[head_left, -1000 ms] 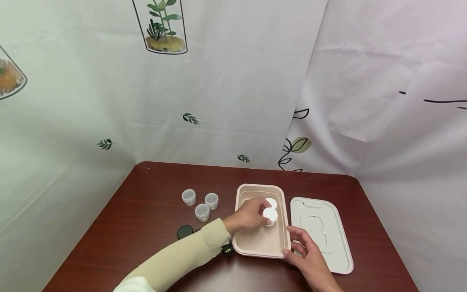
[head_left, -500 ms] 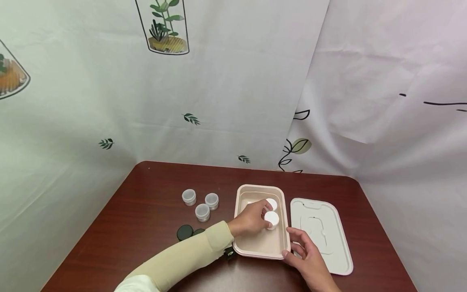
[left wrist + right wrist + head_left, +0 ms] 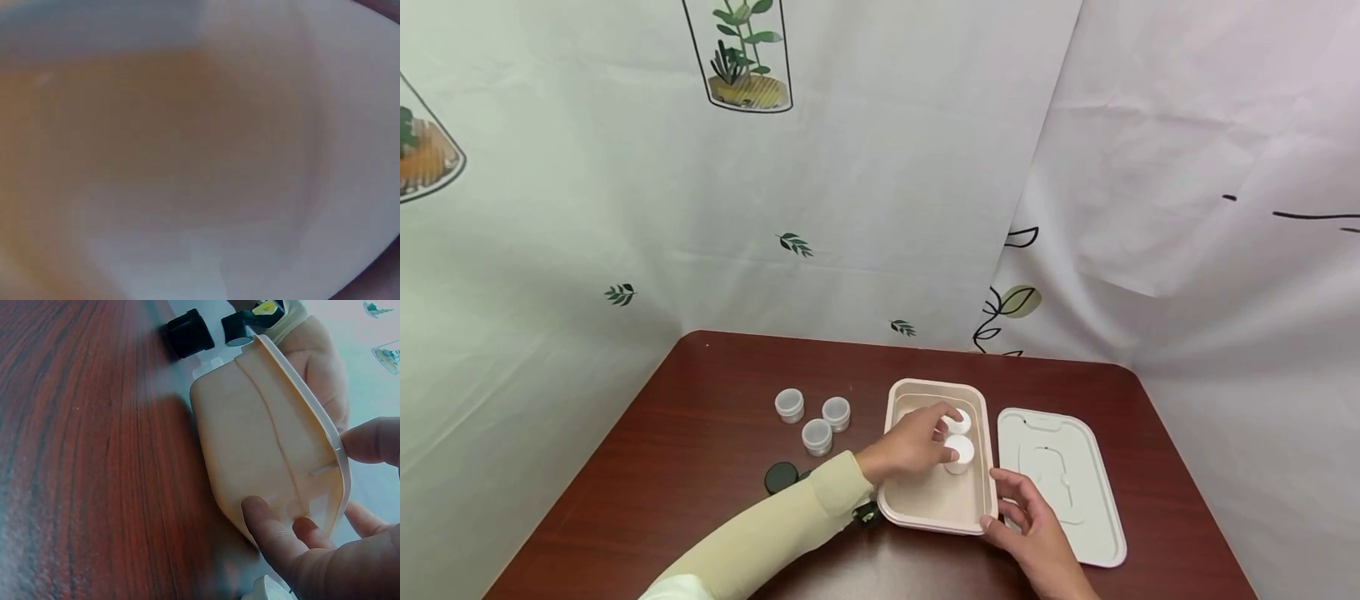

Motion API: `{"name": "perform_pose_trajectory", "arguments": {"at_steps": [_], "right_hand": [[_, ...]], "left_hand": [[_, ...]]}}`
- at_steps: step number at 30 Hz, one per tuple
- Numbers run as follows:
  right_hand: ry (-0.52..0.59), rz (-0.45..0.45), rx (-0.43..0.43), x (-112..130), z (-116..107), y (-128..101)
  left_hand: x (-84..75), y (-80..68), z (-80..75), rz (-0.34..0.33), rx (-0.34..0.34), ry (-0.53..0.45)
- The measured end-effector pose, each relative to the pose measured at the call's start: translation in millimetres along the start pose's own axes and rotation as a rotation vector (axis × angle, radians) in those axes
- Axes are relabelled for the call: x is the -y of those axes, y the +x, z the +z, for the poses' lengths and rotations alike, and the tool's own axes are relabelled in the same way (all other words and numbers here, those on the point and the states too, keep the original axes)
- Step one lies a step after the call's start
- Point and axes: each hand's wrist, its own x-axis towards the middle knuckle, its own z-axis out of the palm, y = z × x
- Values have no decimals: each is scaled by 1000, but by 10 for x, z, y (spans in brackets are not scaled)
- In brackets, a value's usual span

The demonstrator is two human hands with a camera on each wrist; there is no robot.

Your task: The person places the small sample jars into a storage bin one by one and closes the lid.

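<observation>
Inside a beige plastic container (image 3: 936, 504) stand two white-lidded jars, a near jar (image 3: 958, 457) and a far jar (image 3: 961, 422). My left hand (image 3: 913, 443) reaches in over the left rim, thumb at the near jar's lid and index finger over the far jar, fingers spread apart. Its other fingers are hidden. My right hand (image 3: 1033, 529) holds the container's near right corner. In the right wrist view, its thumb lies at the container's rim (image 3: 330, 434) and curved fingers press the outer wall. The left wrist view is blurred, filled by a pale surface (image 3: 356, 125).
Three clear-lidded jars (image 3: 817, 437) stand left of the container. Nearer, a black-lidded jar (image 3: 781, 477) stands beside another dark one partly hidden by my left forearm. A white lid (image 3: 1060, 483) lies right of the container on the brown table (image 3: 715, 417). A printed curtain (image 3: 880, 167) hangs behind.
My left hand has set the near jar lower and slightly nearer me in the container; its index finger has moved off it towards the far jar. The right hand has stayed at the corner.
</observation>
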Motion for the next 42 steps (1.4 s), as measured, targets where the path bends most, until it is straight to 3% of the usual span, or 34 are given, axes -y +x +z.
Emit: {"name": "perform_pose_trajectory", "arguments": {"at_steps": [6, 10, 18, 22, 28, 34, 42], "right_hand": [[-3, 24, -11, 2, 9, 3], [-2, 21, -15, 5, 18, 10], [-20, -2, -29, 1, 18, 13], [-29, 1, -32, -2, 19, 13], [-23, 35, -34, 6, 20, 2], [-29, 34, -30, 12, 31, 1], [-48, 2, -24, 7, 23, 3]], "left_hand": [[-20, -78, -217, 16, -4, -125], [-6, -161, -402, -3, -47, -217], [207, -407, -805, -30, -132, -420], [369, -584, -994, -70, -167, -432], [639, -884, -1210, -132, -220, -367], [913, -1216, -1309, -200, -258, -373], [1166, -1548, -1227, -264, -286, -423]]}}
